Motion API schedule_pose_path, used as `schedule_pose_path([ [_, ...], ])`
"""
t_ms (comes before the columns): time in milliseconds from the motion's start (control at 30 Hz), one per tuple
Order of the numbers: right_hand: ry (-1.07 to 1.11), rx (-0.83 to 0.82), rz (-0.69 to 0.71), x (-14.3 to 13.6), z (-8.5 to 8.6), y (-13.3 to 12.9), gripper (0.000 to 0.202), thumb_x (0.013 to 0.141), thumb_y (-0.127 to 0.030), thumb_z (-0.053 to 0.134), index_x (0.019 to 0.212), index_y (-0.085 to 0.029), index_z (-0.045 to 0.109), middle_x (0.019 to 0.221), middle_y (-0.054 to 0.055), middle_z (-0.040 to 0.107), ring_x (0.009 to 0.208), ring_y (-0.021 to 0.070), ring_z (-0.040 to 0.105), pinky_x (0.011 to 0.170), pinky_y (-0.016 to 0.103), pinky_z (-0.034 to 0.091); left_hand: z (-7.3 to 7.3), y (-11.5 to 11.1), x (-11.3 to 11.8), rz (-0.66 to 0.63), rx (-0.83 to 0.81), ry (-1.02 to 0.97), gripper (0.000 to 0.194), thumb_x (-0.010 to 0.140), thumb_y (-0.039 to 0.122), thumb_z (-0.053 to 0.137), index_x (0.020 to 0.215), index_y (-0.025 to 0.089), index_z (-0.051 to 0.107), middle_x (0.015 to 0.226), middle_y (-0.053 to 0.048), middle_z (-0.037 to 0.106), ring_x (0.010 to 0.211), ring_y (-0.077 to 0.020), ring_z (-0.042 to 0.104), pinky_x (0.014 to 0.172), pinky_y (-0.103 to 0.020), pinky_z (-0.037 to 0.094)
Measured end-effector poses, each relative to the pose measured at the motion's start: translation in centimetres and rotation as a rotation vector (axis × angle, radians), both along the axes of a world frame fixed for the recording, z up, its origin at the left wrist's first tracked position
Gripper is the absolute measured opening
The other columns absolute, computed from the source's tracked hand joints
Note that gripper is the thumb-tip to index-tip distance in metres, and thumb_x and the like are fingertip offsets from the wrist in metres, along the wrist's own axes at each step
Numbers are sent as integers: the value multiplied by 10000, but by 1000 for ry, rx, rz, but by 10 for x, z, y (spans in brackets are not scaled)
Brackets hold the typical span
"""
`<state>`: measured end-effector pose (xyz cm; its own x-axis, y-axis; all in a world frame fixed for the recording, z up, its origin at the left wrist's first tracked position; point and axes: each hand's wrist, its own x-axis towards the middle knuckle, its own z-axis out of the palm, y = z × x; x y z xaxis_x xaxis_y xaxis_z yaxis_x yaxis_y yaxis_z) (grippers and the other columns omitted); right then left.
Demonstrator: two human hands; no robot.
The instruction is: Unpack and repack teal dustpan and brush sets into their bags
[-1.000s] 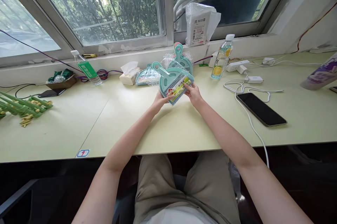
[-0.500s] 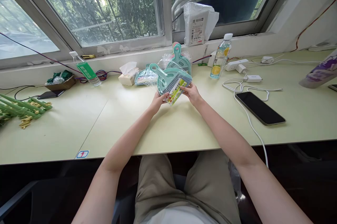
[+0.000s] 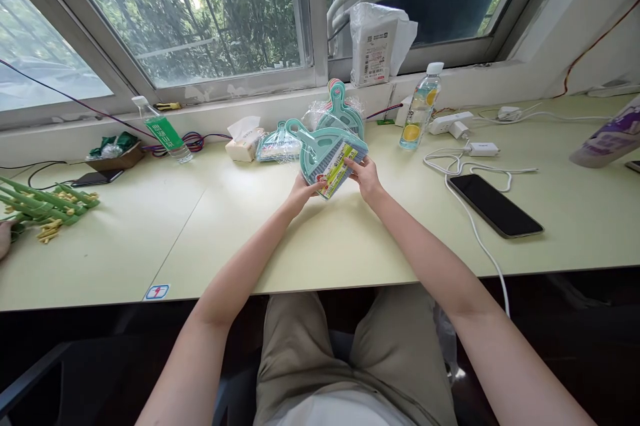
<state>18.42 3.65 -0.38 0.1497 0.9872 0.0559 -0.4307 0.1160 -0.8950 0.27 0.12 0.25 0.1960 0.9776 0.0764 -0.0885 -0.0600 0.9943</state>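
Observation:
Between my two hands is a teal dustpan and brush set, with a yellow-green label across its bristle side. It is held tilted above the table, its handle pointing up and to the left. My left hand grips the lower left edge, thumb on the front. On the right edge, my right hand closes with its thumb near the label. Just behind stand more wrapped dustpan sets, with pink showing at the handles. Another wrapped teal set lies to their left.
A tissue pack and a green-labelled bottle are at the back left. Green stalks lie far left, with part of another person's hand beside them. To the right are a drink bottle, white cables and a phone.
The dustpan set has shifted slightly right and turned a little in my hands. Part of another person's hand has appeared at the left edge.

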Motion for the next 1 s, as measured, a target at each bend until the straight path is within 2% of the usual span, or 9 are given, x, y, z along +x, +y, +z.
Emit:
schedule_pose_path([
  [200, 22, 11, -23, -1, -1, 1, 387, 629, -365, 837, 889, -211, 594, 889, -2, 719, 844, 169, 697, 791, 331, 604, 0, -2, 3, 28, -1, 5, 673, 598, 399, 830, 1161, 209, 515, 1150, -89, 699, 1017, -283, 677, 806, -437, 577],
  [433, 55, -9, -66, -2, -5, 3, 294, 696, -363, 782, 871, -209, 603, 856, -10, 719, 798, 152, 693, 783, 316, 605, 2, -5, 4, -12, 28, 21, 648, 616, 392, 826, 1165, 201, 539, 1143, -96, 702, 1016, -287, 677, 798, -432, 585],
  [633, 49, -47, -13, -1, -5, 3, 263, 719, -344, 763, 873, -218, 591, 832, -20, 716, 787, 159, 703, 808, 343, 609, -3, 1, 2, 42, 32, 33, 656, 585, 361, 827, 1159, 196, 556, 1113, -96, 711, 997, -296, 680, 786, -444, 580],
  [833, -7, 59, 223, 5, -2, 1, 459, 616, -287, 837, 978, -255, 556, 922, -18, 729, 842, 188, 714, 824, 395, 612, 2, 0, -3, 35, 49, 14, 629, 602, 359, 815, 1167, 193, 594, 1140, -95, 700, 1023, -285, 667, 795, -412, 574],
  [933, -11, 85, 199, 3, -2, 1, 486, 581, -268, 860, 950, -242, 545, 914, -4, 726, 846, 200, 712, 839, 422, 608, 5, -1, -3, -9, 25, -29, 588, 658, 427, 783, 1172, 199, 610, 1163, -95, 692, 1021, -278, 667, 768, -378, 577],
  [1000, -16, 70, 173, 0, -4, 1, 486, 580, -276, 864, 941, -238, 540, 896, -1, 723, 846, 207, 710, 850, 442, 605, 4, 1, -2, 27, -30, -105, 547, 712, 496, 720, 1152, 187, 615, 1148, -102, 697, 997, -270, 674, 742, -365, 577],
])
